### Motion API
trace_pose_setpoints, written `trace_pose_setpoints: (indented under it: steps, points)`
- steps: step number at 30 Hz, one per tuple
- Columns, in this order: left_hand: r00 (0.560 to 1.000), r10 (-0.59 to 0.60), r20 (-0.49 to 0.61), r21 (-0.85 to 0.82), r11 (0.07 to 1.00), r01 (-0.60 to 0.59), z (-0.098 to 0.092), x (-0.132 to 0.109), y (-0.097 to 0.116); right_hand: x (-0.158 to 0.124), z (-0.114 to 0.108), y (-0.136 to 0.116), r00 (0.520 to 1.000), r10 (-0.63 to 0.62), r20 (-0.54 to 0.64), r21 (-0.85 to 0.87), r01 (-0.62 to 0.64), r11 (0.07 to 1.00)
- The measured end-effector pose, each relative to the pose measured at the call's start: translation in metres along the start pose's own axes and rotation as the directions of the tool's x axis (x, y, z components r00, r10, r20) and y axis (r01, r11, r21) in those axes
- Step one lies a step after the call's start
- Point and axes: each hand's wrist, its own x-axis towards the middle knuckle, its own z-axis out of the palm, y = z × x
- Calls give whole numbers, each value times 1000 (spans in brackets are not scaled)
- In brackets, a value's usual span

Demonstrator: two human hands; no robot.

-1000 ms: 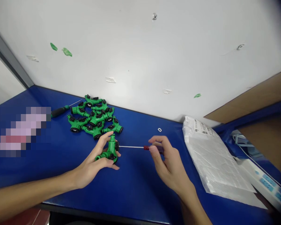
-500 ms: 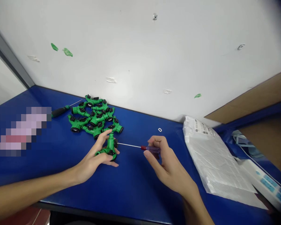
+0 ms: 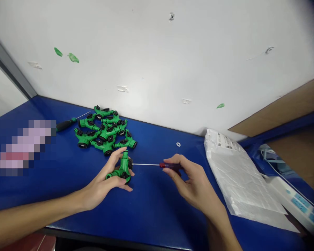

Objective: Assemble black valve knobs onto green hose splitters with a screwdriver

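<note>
My left hand [image 3: 102, 186] grips a green Y-shaped connector [image 3: 124, 163] with black valve knobs, above the blue tabletop [image 3: 151, 212]. My right hand [image 3: 191, 181] is closed round the dark red handle of a screwdriver [image 3: 146, 164]. Its thin metal shaft points left, and the tip meets the black knob on the connector's right side. Several similar green connectors [image 3: 108, 131] lie grouped behind my left hand.
A second screwdriver [image 3: 65, 124] with a dark green handle lies at the left. A small white ring [image 3: 178, 144] is near the wall [image 3: 157, 62]. On the right are a white plastic package [image 3: 240, 177] and a power strip [image 3: 295, 202].
The fingers of my right hand have closed more tightly round the screwdriver handle. The connector and the screwdriver sit slightly lower in view.
</note>
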Motion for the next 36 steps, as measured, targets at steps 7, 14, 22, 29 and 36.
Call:
trace_pose_setpoints:
  steps: [7,14,22,29,36]
  points:
    - [1000,18,-2,27,999,-18,-5,0,1,-1,1,-7,999,-20,47,-132,26,991]
    - [1000,5,19,13,1000,-6,-4,2,1,-1,3,-1,995,-82,-52,-76,78,994]
    - [1000,-9,24,44,999,8,-5,0,1,-3,0,-9,997,46,63,-122,-38,992]
    - [1000,24,3,37,999,-24,-6,0,3,-3,8,0,985,-168,-31,-96,164,982]
    - [1000,15,19,102,995,-17,-4,-1,12,-3,10,-4,990,-130,51,-245,138,959]
